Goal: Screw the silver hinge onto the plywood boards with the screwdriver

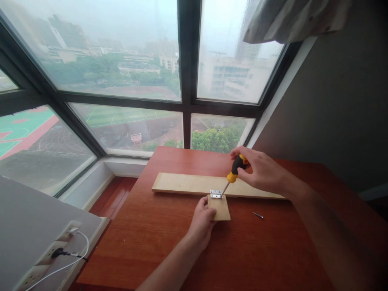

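My right hand (257,167) is closed around the black and yellow handle of a screwdriver (239,167). The shaft slants down to the left, and its tip meets the right end of a silver hinge (216,194). That hinge lies along the far edge of a small square wooden board (221,209). With the thumb on top, my left hand (204,216) grips this board by its left side. Behind the hinge a long pale plank (184,184) lies across the table; my right forearm covers its right end. Whether a screw sits under the tip is too small to tell.
The reddish-brown wooden table (145,246) carries a small metal bit or screw (258,215) to the right of the board. Large windows (121,72) stand beyond the table. At lower left, wall sockets (50,252) hold plugs, with a white cable (87,242) hanging from one.
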### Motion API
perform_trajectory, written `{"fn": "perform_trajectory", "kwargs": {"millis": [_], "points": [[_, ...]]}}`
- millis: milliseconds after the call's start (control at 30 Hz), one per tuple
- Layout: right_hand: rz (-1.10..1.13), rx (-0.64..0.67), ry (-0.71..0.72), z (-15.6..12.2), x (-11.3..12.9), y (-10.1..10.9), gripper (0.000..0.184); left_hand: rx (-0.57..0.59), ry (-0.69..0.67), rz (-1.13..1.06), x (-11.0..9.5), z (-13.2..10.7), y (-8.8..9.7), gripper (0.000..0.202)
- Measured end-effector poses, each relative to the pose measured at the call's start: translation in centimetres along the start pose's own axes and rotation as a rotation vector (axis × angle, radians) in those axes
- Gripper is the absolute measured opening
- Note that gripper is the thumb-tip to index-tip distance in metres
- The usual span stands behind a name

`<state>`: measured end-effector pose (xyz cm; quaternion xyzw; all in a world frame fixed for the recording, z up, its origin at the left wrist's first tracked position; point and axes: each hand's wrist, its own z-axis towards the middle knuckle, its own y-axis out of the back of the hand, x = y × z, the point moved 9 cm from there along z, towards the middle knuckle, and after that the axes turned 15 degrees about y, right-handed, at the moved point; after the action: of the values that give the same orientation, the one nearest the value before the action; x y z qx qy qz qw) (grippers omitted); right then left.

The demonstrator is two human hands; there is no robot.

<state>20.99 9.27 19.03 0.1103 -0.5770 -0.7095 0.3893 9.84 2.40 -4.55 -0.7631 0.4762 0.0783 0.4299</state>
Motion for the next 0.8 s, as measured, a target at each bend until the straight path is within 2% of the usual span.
{"fn": "perform_trajectory", "kwargs": {"millis": [167, 400, 467, 567, 667, 800], "points": [[-0.135, -0.016, -0.047, -0.1, -0.2, 0.2, 0.019, -0.002, 0.006, -0.001, 0.1, 0.1, 0.1, 0.046], [0.001, 0.010, 0.040, -0.2, 0.8, -0.1, 0.026, 0.003, -0.010, 0.014, 0.0, 0.1, -0.1, 0.046], [-0.056, 0.012, 0.012, -0.2, 0.6, 0.0, 0.020, 0.001, -0.010, 0.019, -0.1, 0.1, -0.1, 0.045], [-0.145, 0.010, -0.067, -0.3, 0.0, 0.2, 0.022, -0.005, -0.004, 0.022, -0.1, 0.0, -0.1, 0.046], [-0.092, -0.006, -0.044, -0.3, 0.1, 0.3, 0.018, -0.005, -0.005, 0.016, -0.1, 0.0, -0.1, 0.047], [0.015, 0.013, -0.001, -0.5, 0.6, 0.1, 0.028, -0.009, -0.007, 0.005, -0.1, 0.0, -0.1, 0.046]]}}
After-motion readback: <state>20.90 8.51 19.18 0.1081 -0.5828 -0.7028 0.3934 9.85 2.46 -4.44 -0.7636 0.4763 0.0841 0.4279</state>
